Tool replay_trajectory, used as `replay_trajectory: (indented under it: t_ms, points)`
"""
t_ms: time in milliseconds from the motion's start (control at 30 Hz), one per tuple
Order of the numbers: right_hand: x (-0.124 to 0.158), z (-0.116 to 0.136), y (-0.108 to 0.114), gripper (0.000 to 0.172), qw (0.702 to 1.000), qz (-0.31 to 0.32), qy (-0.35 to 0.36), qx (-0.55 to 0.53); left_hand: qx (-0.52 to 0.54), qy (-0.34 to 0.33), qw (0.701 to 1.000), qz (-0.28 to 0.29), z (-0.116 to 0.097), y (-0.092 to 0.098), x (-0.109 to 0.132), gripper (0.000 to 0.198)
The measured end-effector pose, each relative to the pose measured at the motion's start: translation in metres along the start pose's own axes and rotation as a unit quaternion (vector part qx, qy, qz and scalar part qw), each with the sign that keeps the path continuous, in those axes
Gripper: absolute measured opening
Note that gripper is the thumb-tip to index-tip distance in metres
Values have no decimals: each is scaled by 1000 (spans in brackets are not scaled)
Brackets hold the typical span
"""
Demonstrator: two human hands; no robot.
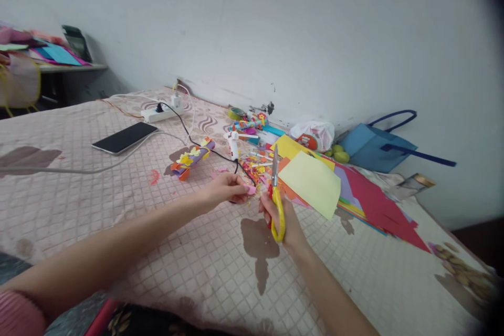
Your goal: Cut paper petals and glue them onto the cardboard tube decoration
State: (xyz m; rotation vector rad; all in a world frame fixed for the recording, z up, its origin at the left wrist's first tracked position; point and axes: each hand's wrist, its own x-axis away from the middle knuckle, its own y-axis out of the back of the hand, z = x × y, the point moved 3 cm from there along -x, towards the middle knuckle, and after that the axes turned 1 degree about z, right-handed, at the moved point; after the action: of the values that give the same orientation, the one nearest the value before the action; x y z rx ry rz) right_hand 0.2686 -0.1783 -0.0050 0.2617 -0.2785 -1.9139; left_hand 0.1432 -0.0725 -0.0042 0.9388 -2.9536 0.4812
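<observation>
Between the thumb and fingers of my left hand [226,189] is a small piece of pink paper [250,189]. My right hand [289,218] is closed around a pair of scissors [277,210] with red and yellow handles, its blades pointing up and away from me. The two hands are close together but apart, above the quilted cloth. Just beyond them lie a heap of small coloured paper scraps [258,165] and a white glue gun [233,146] with a black cord. A purple paper roll with yellow flowers [192,157] rests to the left.
Coloured paper sheets [311,178] spread to the right, beside a blue bag [376,147] and a white plastic bag [313,134]. A black phone [125,138] and a power strip [162,112] with trailing cords lie left. The wall bounds the far side.
</observation>
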Motion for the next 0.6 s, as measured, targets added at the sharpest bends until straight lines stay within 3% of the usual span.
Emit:
replay_trajectory:
  t_ms: [233,400,600]
  points:
    - [1,-7,-1,41,992,88,-34,89,54,-57,996,-35,-23,23,-6,24]
    - [1,0,1,40,986,95,-6,139,60,-68,995,-44,-25,29,-7,21]
    - [4,8,0,41,986,104,8,129,57,-65,996,-36,-25,29,-7,21]
